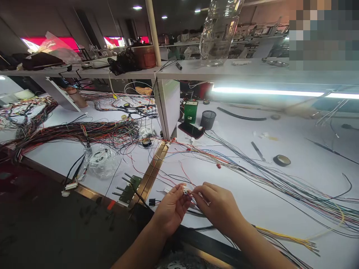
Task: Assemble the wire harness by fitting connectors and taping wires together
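Observation:
Between the fingertips of my left hand [172, 211] sits a small white connector [185, 191], with thin wires at its lower side. My right hand [217, 203] pinches close beside it, its thumb and forefinger closed on a thin wire at the connector. Fingers cover the wire's end, so how far it enters the connector cannot be seen. Under both hands more dark wires run across the white table. A small black connector [152, 202] lies just left of my left hand.
Long wire bundles [269, 175] stretch across the right side; a tangled harness [84, 130] covers the left. A green pin board [129, 189] stands by the metal strip [154, 168]. Farther back are a tape roll [282, 160], mesh cup [208, 119], green box [190, 112] and phone [191, 130].

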Demonstrator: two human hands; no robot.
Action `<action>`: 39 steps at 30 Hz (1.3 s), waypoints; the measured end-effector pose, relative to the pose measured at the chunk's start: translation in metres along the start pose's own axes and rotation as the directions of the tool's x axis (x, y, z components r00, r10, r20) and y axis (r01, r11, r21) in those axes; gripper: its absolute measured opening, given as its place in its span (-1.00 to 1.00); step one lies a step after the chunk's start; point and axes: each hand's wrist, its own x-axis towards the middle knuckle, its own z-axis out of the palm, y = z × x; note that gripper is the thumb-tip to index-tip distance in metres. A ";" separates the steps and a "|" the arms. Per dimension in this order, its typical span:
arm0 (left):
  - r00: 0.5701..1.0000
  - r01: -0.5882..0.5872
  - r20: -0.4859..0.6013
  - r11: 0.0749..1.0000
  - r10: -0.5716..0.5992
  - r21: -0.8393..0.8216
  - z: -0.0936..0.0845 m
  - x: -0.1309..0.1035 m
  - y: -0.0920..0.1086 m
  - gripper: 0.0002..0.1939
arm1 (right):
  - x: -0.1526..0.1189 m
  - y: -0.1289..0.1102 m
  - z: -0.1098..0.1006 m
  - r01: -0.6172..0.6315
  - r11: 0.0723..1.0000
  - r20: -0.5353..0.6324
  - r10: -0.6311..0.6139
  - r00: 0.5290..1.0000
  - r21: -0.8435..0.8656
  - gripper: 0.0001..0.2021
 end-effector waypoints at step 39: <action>0.880 -0.462 0.211 0.669 0.425 0.582 -0.003 -0.008 -0.012 -0.81 | -0.001 -0.008 0.000 -0.428 0.743 0.471 0.172 0.865 0.515 -0.65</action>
